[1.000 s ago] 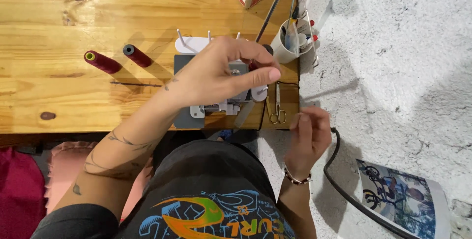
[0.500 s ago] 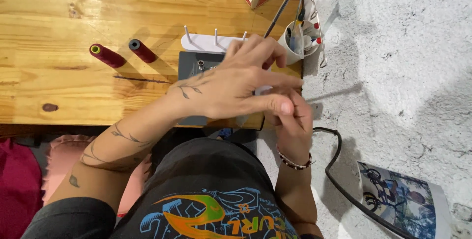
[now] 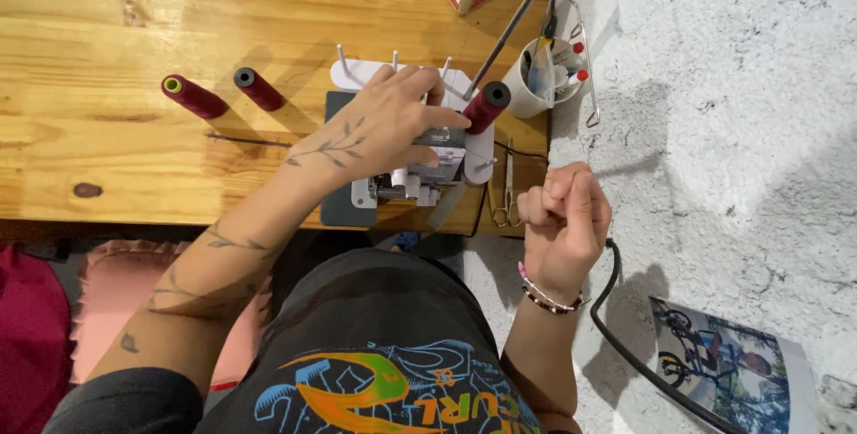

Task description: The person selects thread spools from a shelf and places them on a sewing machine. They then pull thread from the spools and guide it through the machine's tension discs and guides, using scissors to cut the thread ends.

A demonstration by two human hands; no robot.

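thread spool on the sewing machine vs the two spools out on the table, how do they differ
The spool on the machine sits on the white thread stand, by the left hand; the left table spool and the right table spool rest on the bare wooden table, away from both hands. The left table spool's core looks yellow-green; the machine spool's looks dark. All three carry dark red thread.

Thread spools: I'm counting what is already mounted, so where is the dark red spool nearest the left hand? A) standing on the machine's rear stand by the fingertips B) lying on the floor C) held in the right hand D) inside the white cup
A: the dark red spool stands on the white spool stand of the machine, just beyond the left hand.
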